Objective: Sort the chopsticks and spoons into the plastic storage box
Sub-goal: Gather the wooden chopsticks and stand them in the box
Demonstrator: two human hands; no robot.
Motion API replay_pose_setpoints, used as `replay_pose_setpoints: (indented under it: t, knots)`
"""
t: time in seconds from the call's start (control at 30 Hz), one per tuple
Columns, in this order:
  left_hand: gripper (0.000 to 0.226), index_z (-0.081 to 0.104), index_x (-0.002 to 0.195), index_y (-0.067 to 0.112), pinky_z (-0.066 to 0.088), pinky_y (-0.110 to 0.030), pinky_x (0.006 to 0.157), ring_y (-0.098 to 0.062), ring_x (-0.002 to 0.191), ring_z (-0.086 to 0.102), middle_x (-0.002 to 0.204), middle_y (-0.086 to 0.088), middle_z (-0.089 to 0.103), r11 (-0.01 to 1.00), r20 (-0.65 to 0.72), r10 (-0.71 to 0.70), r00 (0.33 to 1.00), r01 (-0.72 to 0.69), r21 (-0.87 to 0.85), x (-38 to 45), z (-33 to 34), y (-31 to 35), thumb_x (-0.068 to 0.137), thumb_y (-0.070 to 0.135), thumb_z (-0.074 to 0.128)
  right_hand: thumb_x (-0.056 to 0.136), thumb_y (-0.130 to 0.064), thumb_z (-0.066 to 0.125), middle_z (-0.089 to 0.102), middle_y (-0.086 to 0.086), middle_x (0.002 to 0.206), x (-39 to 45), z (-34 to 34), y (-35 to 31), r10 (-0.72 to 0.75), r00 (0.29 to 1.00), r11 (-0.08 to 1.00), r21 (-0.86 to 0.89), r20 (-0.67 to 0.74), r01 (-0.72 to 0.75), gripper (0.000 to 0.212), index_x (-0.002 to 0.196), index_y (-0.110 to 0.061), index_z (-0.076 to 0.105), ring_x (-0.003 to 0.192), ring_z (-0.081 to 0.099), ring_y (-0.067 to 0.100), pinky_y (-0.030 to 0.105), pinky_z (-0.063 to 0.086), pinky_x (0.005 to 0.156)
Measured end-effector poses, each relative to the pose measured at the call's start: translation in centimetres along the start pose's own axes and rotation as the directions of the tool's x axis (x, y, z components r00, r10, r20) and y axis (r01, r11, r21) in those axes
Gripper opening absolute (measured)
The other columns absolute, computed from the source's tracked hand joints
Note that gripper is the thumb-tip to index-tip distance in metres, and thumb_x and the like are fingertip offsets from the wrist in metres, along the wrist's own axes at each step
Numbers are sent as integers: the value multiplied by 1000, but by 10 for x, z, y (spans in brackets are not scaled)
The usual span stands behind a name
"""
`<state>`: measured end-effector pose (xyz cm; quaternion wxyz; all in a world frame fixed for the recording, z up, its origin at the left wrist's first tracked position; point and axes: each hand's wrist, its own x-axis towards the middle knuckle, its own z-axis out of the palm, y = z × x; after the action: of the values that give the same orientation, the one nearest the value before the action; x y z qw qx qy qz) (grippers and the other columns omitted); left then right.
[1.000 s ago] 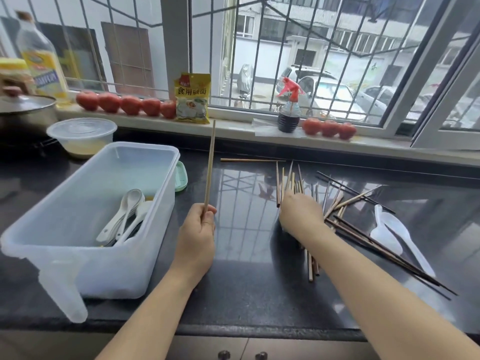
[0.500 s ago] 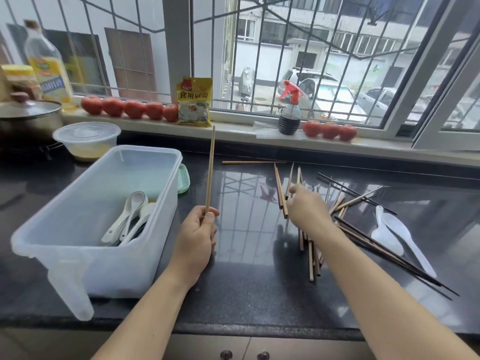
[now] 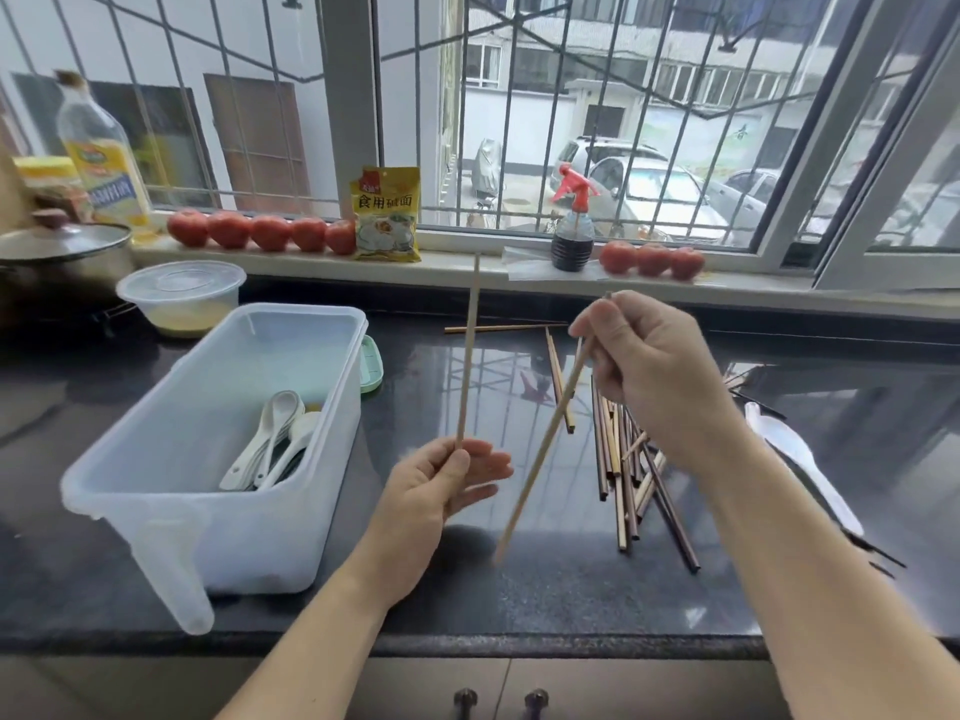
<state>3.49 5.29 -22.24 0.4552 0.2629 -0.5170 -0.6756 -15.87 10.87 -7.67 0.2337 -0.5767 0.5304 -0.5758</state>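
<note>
Head view: left hand [image 3: 441,491] pinches a pale chopstick [image 3: 467,350] at its lower end between thumb and forefinger, stick near upright, other fingers loosely extended. Right hand [image 3: 644,376] is raised above the counter, fingers curled round the top end of a second pale chopstick [image 3: 543,449], which slants down-left, lower tip in the air between the two hands. Translucent plastic storage box [image 3: 156,459] sits left of the left hand; white spoons [image 3: 275,439] lie inside it at the near-right end. Loose pile of brown chopsticks [image 3: 621,459] lies on the black counter [image 3: 519,589] under the right forearm; one more chopstick [image 3: 498,328] lies crosswise further back. White spoons on the counter [image 3: 795,459] lie right of the forearm. Behind the box: lidded plastic bowl [image 3: 179,298], pot with lid [image 3: 62,252]. Window sill: tomatoes [image 3: 270,232], yellow packet [image 3: 387,215], spray bottle [image 3: 571,226], oil bottle [image 3: 98,158].
</note>
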Motion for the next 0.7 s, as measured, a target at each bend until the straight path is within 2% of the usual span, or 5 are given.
replay_pose_setpoints:
  t: [0.2, 0.33, 0.47, 0.6, 0.7]
  knots:
    - [22, 63, 120, 4, 60, -41, 87, -33, 84, 72, 96, -12, 75, 973, 157, -24, 987, -13, 232, -7, 6, 2, 105, 13, 50, 107, -18, 45, 55, 10, 63, 5, 28, 1, -66, 995, 993, -107, -81, 58, 25, 94, -6, 64, 49, 50, 22, 35, 43, 47]
    - [14, 55, 112, 10, 59, -42, 88, -31, 90, 72, 87, -1, 70, 917, 144, 26, 989, -81, 391, -5, 8, -6, 109, 5, 42, 107, -14, 45, 70, 9, 82, 7, 20, 4, 59, 997, 984, -172, 58, -48, 20, 113, -11, 64, 58, 66, 29, 38, 52, 52]
    - [11, 52, 103, 8, 55, -16, 75, -15, 101, 70, 100, -6, 73, 896, 41, 97, 994, -106, 431, -7, 9, -2, 108, 2, 43, 102, -11, 48, 71, 3, 78, -17, -20, 34, 125, 953, 929, -306, -276, -210, 21, 104, -18, 67, 56, 64, 15, 32, 52, 53]
    - [18, 53, 98, 9, 50, -9, 73, -2, 88, 69, 106, -8, 71, 826, 65, 55, 996, -82, 557, -5, 16, -4, 107, -2, 43, 97, -29, 59, 68, -3, 81, -54, -32, 63, 301, 929, 661, -656, -215, -366, 13, 86, -24, 64, 77, 64, 18, 33, 51, 66]
    - [27, 55, 93, 19, 48, -6, 73, -3, 90, 69, 106, -7, 70, 766, 75, 59, 995, -93, 637, -2, 20, -8, 107, -1, 43, 95, -44, 57, 67, 4, 92, -82, -8, 76, 410, 904, 401, -866, -120, -297, 26, 84, -21, 59, 91, 63, 32, 38, 52, 76]
